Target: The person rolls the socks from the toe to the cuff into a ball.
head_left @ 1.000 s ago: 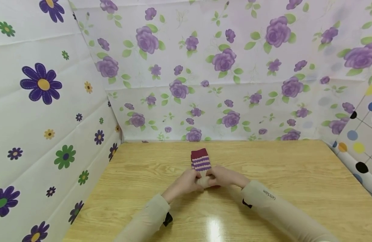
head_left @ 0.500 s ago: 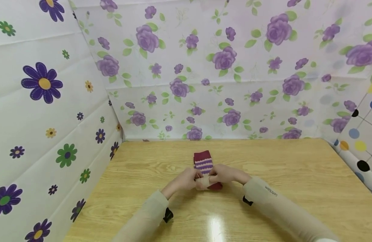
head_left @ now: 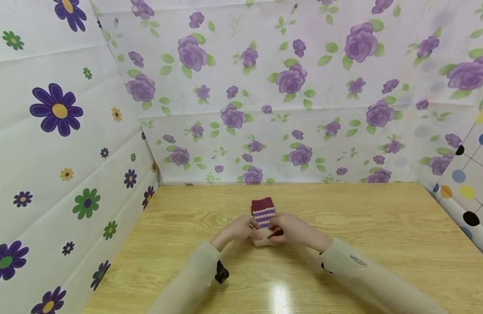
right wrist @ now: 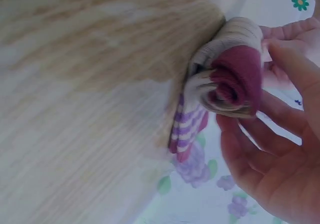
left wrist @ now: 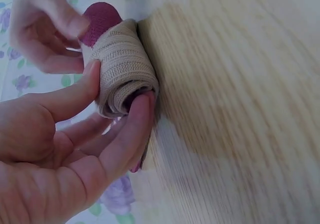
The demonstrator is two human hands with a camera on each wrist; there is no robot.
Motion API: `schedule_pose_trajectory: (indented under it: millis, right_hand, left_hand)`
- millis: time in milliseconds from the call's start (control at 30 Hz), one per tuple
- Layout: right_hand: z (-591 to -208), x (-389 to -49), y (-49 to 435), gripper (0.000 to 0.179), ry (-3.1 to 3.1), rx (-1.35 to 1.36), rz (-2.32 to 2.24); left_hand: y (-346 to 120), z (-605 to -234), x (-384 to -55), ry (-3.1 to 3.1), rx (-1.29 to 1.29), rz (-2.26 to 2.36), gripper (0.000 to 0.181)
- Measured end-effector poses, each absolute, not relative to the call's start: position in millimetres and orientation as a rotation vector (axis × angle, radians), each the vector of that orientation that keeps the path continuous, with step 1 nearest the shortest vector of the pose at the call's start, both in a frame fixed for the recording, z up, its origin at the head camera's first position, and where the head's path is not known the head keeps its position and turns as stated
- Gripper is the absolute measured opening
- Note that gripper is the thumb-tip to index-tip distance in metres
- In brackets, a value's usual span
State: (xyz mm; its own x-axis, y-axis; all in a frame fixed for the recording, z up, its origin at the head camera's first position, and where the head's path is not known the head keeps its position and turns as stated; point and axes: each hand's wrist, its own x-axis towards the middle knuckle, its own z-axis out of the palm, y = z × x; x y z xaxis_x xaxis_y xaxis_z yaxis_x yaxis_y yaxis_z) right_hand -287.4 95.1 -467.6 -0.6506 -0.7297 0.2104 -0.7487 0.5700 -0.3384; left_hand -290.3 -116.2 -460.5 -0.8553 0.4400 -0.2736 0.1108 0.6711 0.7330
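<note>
Burgundy end (right wrist: pixel 243 66) shifted up | sock roll (left wrist: pixel 122 58) between left hand (head_left: pixel 239 228), right hand (head_left: pixel 293 230)

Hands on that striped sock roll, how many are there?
2. The left hand is at the left end of the sock roll, and the right hand is at its right end. Both show in the head view.

The left arm (head_left: pixel 186 279) and right arm (head_left: pixel 367 272) slant forward and inward; the left hand (head_left: pixel 241 228) pinches, its thumb (left wrist: pixel 75 97) opposite curved fingers (left wrist: pixel 131 139) (palm partly facing its wrist camera); the right hand (head_left: pixel 290 227), close beside it, also grips, thumb opposing bent fingers.
</note>
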Motion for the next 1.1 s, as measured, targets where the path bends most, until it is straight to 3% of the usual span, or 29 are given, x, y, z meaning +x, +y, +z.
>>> schedule_pose_trajectory:
  millis: [200,433,533,667,800,933,1100]
  right_hand:
    - [-469,-283,91,0.036,-2.849,1.241,0.391]
    - [-471,-288,89,0.02,-2.829,1.263,0.401]
    - [-470,-292,90,0.012,-2.829,1.295,0.45]
    - [-472,-299,91,0.02,-2.858,1.346,0.523]
    - [-476,-305,95,0.018,-2.914,1.373,0.675]
    - [-478,-310,101,0.008,-2.983,1.356,0.804]
    - [-475,-313,105,0.006,-3.04,1.345,0.912]
  left_hand:
    - [-116,-461,-290,2.404,0.302,1.135,0.025]
    - [-110,-457,-285,2.627,0.264,1.046,0.022]
    - [-105,-457,-281,2.762,0.37,1.015,0.017]
    - [-97,-457,-273,2.885,0.637,0.951,0.007]
    - [-90,-458,-268,2.953,0.841,0.776,0.031]
    - [-86,-462,-265,2.943,0.916,0.598,0.039]
    - [-81,-459,-262,2.975,0.977,0.387,0.021]
